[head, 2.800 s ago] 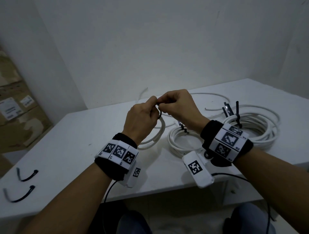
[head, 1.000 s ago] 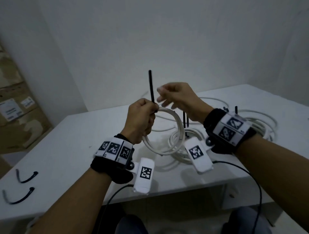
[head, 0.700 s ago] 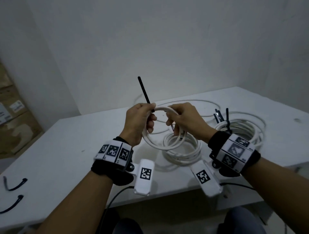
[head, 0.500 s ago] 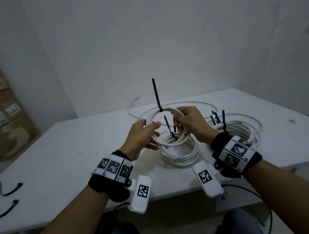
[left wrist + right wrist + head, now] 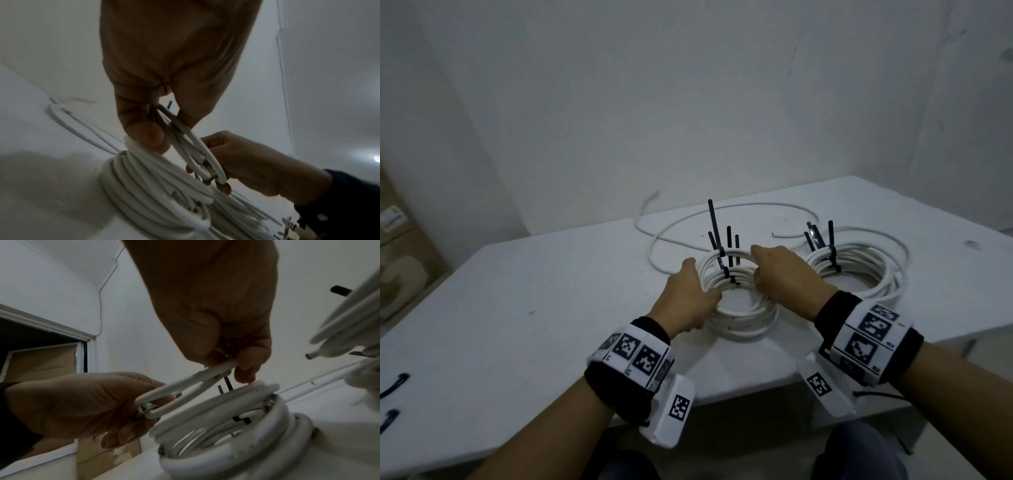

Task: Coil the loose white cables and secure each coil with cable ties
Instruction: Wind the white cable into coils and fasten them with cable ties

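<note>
Two spare ties [image 5: 392, 383] are lying at the far left edge of the surface [image 5: 534, 308]. A cardboard box [image 5: 400, 270] is standing beyond that edge, against the wall.

The left hand [image 5: 688, 298] is grasping the left side of a small coil [image 5: 197, 152], with thumb and fingers [image 5: 148, 134] pinching its strands. This small coil is being held just above a larger tied coil [image 5: 743, 318] that is lying flat on the surface near its front edge. Black tie tails [image 5: 717, 236] are standing upright at the far side of these two coils.

The right hand [image 5: 784, 277] is grasping the right side of the same small coil, fingers curled around the strands. Both hands are thus clenched on one coil, opposite each other.

A loose cable [image 5: 722, 212] is trailing in a wide loop behind the hands.

To the right, a third, wider coil [image 5: 866, 270] is resting on the surface, with its own tie tails [image 5: 822, 236] pointing upward.
</note>
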The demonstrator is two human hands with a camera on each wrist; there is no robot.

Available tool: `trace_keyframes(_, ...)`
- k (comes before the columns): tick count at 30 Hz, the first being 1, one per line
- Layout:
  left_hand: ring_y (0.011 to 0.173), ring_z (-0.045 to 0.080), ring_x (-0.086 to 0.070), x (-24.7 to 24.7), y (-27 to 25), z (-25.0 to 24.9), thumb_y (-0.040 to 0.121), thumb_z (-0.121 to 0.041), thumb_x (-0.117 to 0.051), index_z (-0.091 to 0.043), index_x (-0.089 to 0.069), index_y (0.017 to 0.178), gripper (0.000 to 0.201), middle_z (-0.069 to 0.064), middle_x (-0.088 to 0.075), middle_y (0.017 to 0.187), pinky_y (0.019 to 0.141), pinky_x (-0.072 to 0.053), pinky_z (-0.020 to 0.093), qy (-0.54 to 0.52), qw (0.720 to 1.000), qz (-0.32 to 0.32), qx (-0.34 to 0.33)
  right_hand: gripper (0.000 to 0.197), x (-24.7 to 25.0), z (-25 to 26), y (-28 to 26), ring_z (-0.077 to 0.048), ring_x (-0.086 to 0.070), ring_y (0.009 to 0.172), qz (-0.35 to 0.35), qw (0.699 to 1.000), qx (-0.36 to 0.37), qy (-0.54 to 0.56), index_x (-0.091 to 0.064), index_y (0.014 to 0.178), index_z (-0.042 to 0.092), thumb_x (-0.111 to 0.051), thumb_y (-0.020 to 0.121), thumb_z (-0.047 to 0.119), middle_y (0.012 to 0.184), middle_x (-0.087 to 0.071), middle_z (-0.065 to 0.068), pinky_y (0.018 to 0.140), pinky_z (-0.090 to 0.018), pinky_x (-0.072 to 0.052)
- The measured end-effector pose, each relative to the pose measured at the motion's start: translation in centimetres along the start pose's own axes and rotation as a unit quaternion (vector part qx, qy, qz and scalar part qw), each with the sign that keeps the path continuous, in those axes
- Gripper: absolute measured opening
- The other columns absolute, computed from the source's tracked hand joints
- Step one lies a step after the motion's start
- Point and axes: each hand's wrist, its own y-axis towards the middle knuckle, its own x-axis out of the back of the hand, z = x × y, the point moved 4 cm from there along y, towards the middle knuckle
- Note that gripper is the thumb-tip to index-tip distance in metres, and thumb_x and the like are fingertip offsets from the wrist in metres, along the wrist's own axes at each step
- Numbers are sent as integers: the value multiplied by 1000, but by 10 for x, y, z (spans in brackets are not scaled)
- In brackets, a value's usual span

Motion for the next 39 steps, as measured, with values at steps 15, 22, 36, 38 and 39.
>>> trace_keyframes(15,115,32,-56,6,26,9,93,-64,-36,-8,-52,125,67,17,-58,128,87,-43,35,235,971,-20,25,38,10,-9,10,-32,-56,108,79,993,-15,-81,-51,118,6,-50,94,36,120,-58,-14,83,-34,-42)
trace_keyframes(22,99,26,-60,67,71,-21,94,-39,-55,-14,-64,111,31,9,-67,107,76,-42,29,216,966,-133,-56,19,65,-42,65,-25,-65,71,83,991,-82,63,-61,107,9,-53,92,17,79,-58,-6,42,-24,-48)
trace_keyframes(36,105,18,-56,34,202,14,89,-24,-64,-19,-59,122,34,3,-61,118,88,-45,28,315,942,83,-78,26,-8,-82,188,-12,-48,50,330,903,-93,-259,-49,73,9,-65,88,23,66,-54,-1,49,-25,-38)
trace_keyframes(38,108,19,-55,23,205,22,88,-22,-64,-20,-59,123,35,2,-59,120,89,-44,27,347,925,135,-71,25,-15,-85,191,-7,-52,39,349,896,-95,-258,-54,69,11,-68,86,21,58,-61,0,45,-22,-40)
trace_keyframes(39,106,19,-55,19,205,25,88,-22,-65,-19,-60,119,32,2,-59,119,87,-44,27,358,919,148,-71,24,-17,-86,192,-4,-51,34,358,893,-91,-258,-55,67,11,-68,86,20,60,-61,0,41,-20,-40)
